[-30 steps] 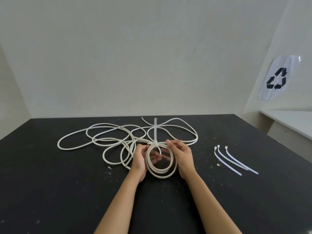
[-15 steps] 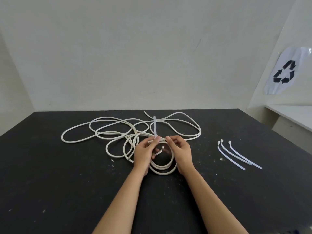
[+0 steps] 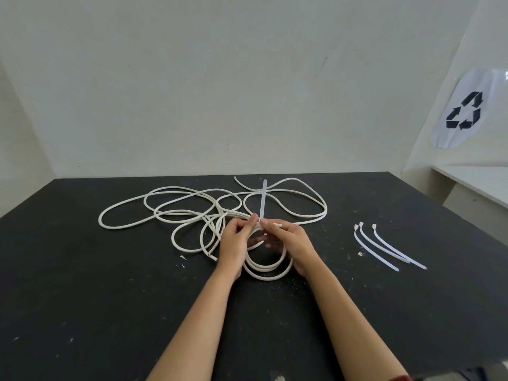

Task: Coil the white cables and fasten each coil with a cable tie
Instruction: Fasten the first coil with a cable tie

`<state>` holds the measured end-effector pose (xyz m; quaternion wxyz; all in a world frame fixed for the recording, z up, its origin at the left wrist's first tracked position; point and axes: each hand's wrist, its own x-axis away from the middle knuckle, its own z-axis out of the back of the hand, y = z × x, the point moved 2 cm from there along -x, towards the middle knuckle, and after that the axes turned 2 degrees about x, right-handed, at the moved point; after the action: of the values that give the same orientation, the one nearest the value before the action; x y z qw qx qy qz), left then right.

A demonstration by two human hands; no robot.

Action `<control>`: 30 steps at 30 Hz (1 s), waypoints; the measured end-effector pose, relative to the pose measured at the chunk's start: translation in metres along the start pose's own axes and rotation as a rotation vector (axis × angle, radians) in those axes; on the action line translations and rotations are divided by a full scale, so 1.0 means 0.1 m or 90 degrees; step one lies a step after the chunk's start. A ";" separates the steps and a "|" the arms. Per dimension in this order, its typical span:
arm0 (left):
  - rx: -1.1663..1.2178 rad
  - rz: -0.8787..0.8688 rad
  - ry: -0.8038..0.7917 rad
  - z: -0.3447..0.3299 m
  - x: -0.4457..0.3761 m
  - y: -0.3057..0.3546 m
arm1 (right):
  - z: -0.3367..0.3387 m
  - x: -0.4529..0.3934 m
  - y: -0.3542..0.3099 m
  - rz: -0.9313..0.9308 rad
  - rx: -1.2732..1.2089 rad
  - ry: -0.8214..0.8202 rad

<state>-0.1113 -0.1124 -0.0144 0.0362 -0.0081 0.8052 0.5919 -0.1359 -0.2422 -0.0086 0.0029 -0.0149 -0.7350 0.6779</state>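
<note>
Two bare forearms, left hand (image 3: 233, 243), right hand (image 3: 294, 243); dark red sleeve edge (image 3: 400, 378) at frame's lower right.

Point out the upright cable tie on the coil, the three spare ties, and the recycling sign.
Translucent white plastic cable tie (image 3: 263, 200), head view, middle of its upright tail.
Three spare white cable ties (image 3: 384, 247), head view, middle strap.
White sheet with black recycling symbol (image 3: 464, 111), head view, symbol's centre.

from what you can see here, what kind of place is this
Probably a plain workroom or test bench, not a home. A bare black table with scuffs holds only loose white cables and spare cable ties, the walls are blank, and a recycling sign hangs at the right.
</note>
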 end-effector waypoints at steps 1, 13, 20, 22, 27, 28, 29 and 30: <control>-0.028 -0.011 0.021 -0.01 0.01 0.00 | 0.00 -0.01 0.01 0.000 -0.014 -0.004; -0.248 -0.137 0.144 -0.01 0.05 0.01 | -0.08 -0.03 -0.01 -0.050 -0.080 -0.044; -0.222 -0.162 0.187 0.02 -0.05 -0.10 | -0.09 -0.02 0.04 -0.018 0.038 0.033; -0.141 -0.121 0.206 0.03 -0.10 -0.13 | -0.11 -0.02 0.06 0.007 0.071 0.068; -0.036 -0.024 0.158 -0.08 -0.09 -0.07 | -0.11 -0.03 0.01 0.013 0.008 0.104; -0.022 0.008 0.128 -0.10 -0.09 -0.06 | -0.08 -0.04 -0.01 0.017 0.007 0.113; -0.008 0.041 0.090 -0.13 -0.11 -0.08 | -0.03 -0.06 -0.04 0.022 0.000 0.125; 0.010 0.073 0.049 -0.15 -0.13 -0.09 | 0.02 -0.09 -0.08 0.029 -0.011 0.140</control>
<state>-0.0990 -0.1301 -0.0179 -0.0286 0.0161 0.8099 0.5856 -0.1276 -0.2449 -0.0010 0.0682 -0.1060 -0.7355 0.6657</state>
